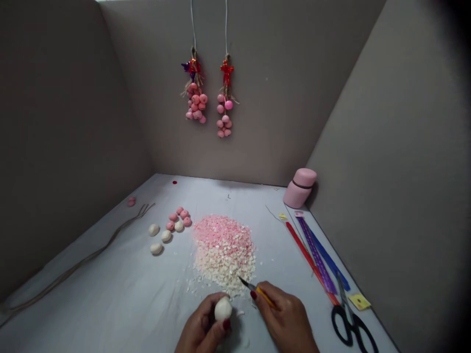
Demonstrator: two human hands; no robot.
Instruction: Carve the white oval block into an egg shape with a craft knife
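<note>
My left hand [206, 323] grips a small white ball [223, 309] between thumb and fingers, low in the middle of the view. In my right hand [285, 314] is a craft knife [264, 295] with a yellow handle, its dark blade pointing up and left, apart from the ball. Just beyond both hands lies a heap of shavings [224, 250], pink at the back and white toward me. Left of the heap sit several white balls [156, 248] and several pink balls [184, 214].
Twine [99, 250] runs along the left side. Red [307, 255], purple [318, 257] and blue ribbons [329, 257], scissors [349, 318] and a pink flask [300, 188] lie or stand at right. Two pink-ball hangings [196, 100] [224, 117] hang before the back wall.
</note>
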